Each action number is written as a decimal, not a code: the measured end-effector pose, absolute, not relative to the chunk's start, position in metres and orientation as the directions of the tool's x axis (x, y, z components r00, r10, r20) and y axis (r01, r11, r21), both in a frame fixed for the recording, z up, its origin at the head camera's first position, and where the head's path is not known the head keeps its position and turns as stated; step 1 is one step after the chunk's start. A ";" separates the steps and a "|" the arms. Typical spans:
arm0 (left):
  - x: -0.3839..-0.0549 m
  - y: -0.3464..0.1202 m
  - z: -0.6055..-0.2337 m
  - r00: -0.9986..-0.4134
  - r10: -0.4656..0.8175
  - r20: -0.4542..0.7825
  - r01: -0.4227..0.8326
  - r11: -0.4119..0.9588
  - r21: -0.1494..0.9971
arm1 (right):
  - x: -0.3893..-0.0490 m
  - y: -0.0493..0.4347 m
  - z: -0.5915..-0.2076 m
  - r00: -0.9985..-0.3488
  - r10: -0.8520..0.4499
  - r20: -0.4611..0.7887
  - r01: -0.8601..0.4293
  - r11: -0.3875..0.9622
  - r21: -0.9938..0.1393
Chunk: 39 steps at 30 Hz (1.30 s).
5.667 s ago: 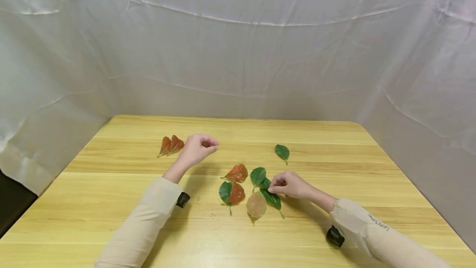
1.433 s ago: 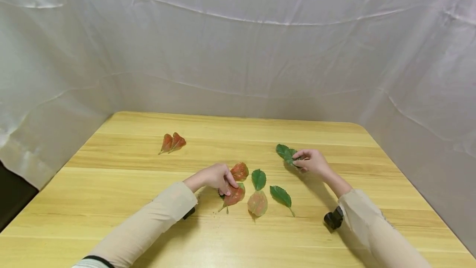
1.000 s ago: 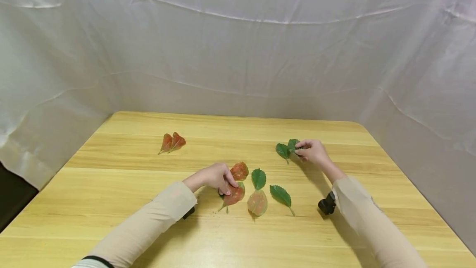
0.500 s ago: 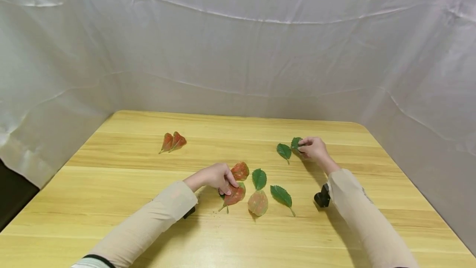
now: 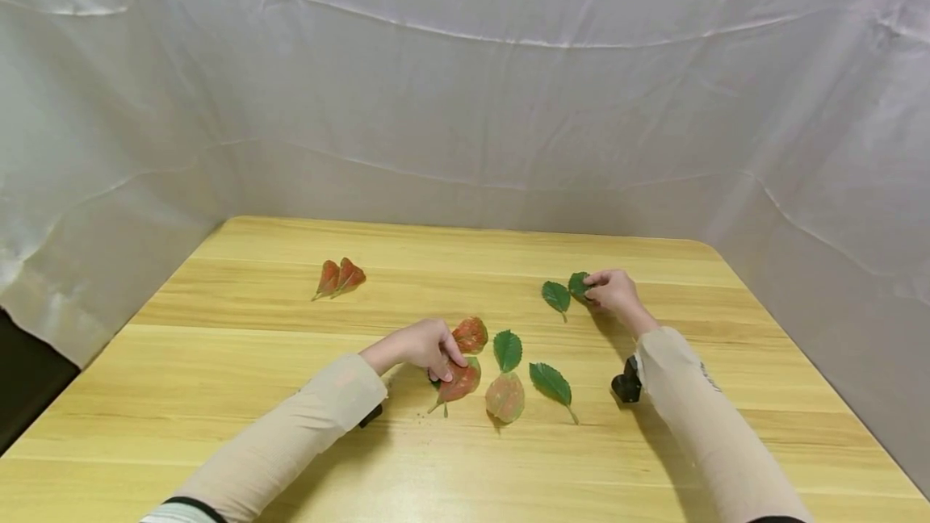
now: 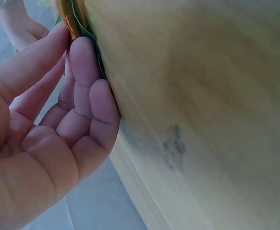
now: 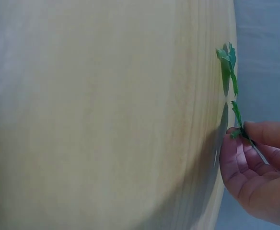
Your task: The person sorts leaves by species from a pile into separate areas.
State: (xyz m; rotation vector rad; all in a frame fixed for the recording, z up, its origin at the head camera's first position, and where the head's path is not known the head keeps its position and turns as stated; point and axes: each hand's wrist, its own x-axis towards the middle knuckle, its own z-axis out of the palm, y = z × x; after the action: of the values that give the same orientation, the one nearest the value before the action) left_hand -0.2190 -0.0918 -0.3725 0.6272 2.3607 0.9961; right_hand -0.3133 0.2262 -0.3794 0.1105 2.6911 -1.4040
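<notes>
My left hand (image 5: 421,345) pinches a red leaf (image 5: 462,382) between thumb and forefinger, just above the table. In the left wrist view, the orange-red edge (image 6: 68,18) of that leaf shows between the fingertips, with a green leaf (image 6: 98,52) behind the fingers. At the back right, my right hand (image 5: 613,293) pinches a green leaf (image 5: 579,284) by its lower part. Beside it on the left lies another green leaf (image 5: 556,297). The right wrist view shows the held leaf (image 7: 237,115) edge-on, its stem running down between thumb and fingers.
Two red leaves (image 5: 340,278) lie together at the back left of the wooden table (image 5: 240,361). Near the middle are a red leaf (image 5: 471,335), a serrated green leaf (image 5: 507,350), a pale orange-green leaf (image 5: 504,397) and a longer green leaf (image 5: 550,382). White cloth (image 5: 465,119) surrounds the table.
My right hand has carried a green leaf from the central group back and right, beside the other green leaf. My left hand has come from the back left to the red leaf and gripped it.
</notes>
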 end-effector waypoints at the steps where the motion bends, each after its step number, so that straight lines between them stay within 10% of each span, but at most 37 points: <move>1: -0.219 -0.092 -0.372 -0.770 0.579 -0.266 0.214 0.628 0.748 | -0.313 0.226 -0.379 -0.992 0.015 -0.128 0.114 0.569 -0.814; 39: -0.221 -0.088 -0.373 -0.764 0.594 -0.252 0.227 0.613 0.757 | -0.294 0.229 -0.371 -0.996 -0.005 -0.088 0.067 0.606 -0.793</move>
State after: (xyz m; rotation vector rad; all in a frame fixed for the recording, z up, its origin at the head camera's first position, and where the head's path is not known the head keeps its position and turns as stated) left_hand -0.2209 -0.0876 -0.3725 0.6484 2.3528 1.0084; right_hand -0.2935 0.2289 -0.3711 0.0523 2.7416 -1.3591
